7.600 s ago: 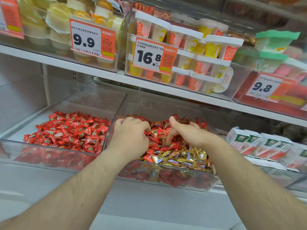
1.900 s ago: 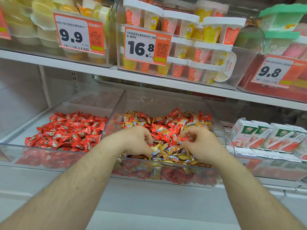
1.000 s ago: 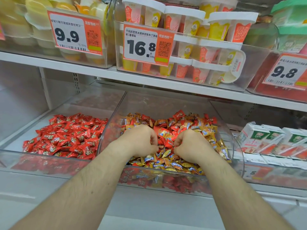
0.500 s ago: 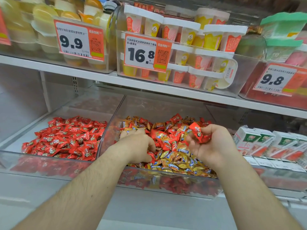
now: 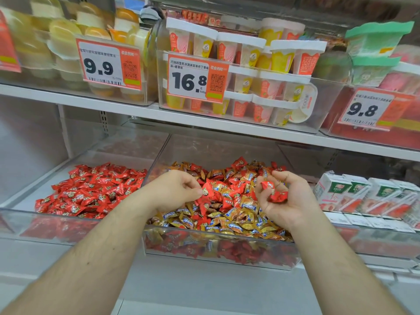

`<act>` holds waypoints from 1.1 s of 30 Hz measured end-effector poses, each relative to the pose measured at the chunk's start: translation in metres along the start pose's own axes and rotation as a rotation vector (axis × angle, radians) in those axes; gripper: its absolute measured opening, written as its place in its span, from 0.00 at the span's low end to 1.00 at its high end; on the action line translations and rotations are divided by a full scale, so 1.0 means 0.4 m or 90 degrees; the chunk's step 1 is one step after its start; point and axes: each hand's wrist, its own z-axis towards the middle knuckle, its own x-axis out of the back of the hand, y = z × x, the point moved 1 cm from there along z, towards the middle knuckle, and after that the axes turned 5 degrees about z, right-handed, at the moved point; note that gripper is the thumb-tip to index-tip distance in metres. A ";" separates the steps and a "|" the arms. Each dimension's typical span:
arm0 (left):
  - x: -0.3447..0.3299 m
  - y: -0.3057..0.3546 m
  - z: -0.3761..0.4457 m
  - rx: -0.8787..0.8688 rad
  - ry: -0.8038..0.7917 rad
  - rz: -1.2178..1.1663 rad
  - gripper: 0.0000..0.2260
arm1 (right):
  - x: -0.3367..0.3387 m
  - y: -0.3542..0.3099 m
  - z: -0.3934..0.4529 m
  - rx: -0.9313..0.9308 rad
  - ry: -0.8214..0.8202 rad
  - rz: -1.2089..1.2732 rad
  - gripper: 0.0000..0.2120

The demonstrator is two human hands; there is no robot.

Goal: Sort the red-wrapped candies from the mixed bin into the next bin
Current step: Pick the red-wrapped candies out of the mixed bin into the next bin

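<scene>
The left hand (image 5: pixel 175 189) pinches a red-wrapped candy (image 5: pixel 208 191) over the clear plastic mixed bin (image 5: pixel 218 251). The right hand (image 5: pixel 284 198) cups several more. The clear red-candy bin (image 5: pixel 18 220) lies leftward, nearer the left hand.

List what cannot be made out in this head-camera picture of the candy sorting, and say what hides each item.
- How many red candies the right hand holds: its curled fingers cover part of the bunch.
- Depth of the mixed bin: the top layer of candies hides the rest.
- Small print on the 16.8 price tag: too small.
- The cartons on the right: blurred, and the last ones are cut off by the frame edge.
</scene>
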 end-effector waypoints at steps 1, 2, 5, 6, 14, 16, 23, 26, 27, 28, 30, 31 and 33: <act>-0.002 0.002 -0.003 0.001 -0.006 -0.001 0.04 | -0.001 0.002 0.004 0.002 0.004 -0.045 0.04; -0.003 0.003 -0.003 0.002 -0.005 -0.005 0.05 | -0.002 0.006 0.008 0.006 0.009 -0.089 0.04; -0.008 0.004 0.005 0.030 0.033 -0.079 0.11 | -0.009 0.014 0.025 0.107 0.028 -0.309 0.07; -0.011 0.003 0.012 0.053 0.040 -0.163 0.13 | -0.012 0.015 0.027 0.182 0.041 -0.440 0.08; -0.039 0.032 0.044 0.201 -0.067 -0.945 0.13 | -0.043 0.064 0.090 0.400 0.046 -1.280 0.22; -0.045 0.031 0.048 0.224 -0.062 -1.010 0.13 | -0.047 0.075 0.101 0.334 0.060 -1.372 0.24; -0.035 0.019 0.064 0.110 0.119 -0.274 0.07 | -0.042 0.061 0.089 0.413 0.053 -1.275 0.12; -0.063 0.019 0.055 0.023 0.116 0.284 0.14 | -0.032 0.049 0.077 0.483 0.021 -1.223 0.15; -0.079 0.016 0.055 0.030 0.089 0.348 0.18 | -0.028 0.045 0.072 0.496 0.015 -1.213 0.14; -0.094 0.014 0.059 0.036 0.077 0.378 0.20 | -0.025 0.041 0.067 0.509 0.012 -1.188 0.13; -0.106 0.014 0.066 0.033 0.097 0.389 0.19 | -0.019 0.036 0.058 0.511 0.023 -1.050 0.11; -0.104 0.017 0.065 0.023 0.116 0.371 0.18 | -0.017 0.033 0.052 0.502 0.031 -0.948 0.10; -0.090 0.023 0.058 0.004 0.148 0.295 0.16 | -0.013 0.026 0.041 0.469 0.042 -0.743 0.10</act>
